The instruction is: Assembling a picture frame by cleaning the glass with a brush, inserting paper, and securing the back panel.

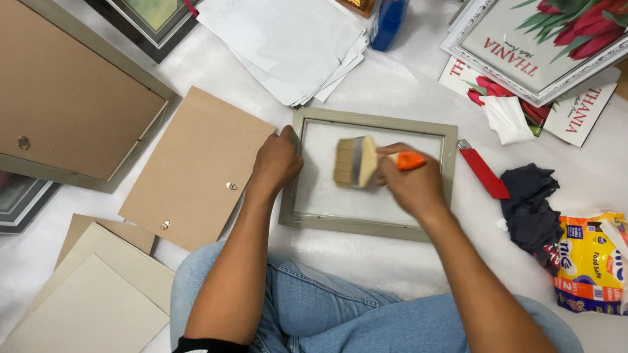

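Head view: the right hand [413, 185] is closed around the orange handle of a wide paintbrush [363, 161]. The brush lies almost level, its long axis running left to right, with the pale bristles pointing to the left and the handle end to the right. The bristles rest on or just above the glass of a small grey-green picture frame [366, 227], over its far half; I cannot tell if they really touch. The frame lies flat, directly in front of the person's knees, with its long sides running left to right.

The left hand [278, 161] holds nothing. It presses with bent fingers on the far-left corner of the frame, so it is touching the frame, just left of the bristles. Both hands are equally near to the frame; the right one is over the glass, the left one on the edge.

The person sits on a floor covered with a white sheet [409, 80]. Left of the frame, just beside it, lies a brown backing board [197, 168] with small metal clips. Farther left is a large frame turned face down [55, 92], and near-left are some cream mat boards [99, 294]. Right of the small frame lies a red utility knife [484, 170], then a dark cloth [529, 206] and a yellow packet [591, 262]. On the far side are white papers [287, 31], a blue bottle [392, 12] and framed flower prints [552, 38].
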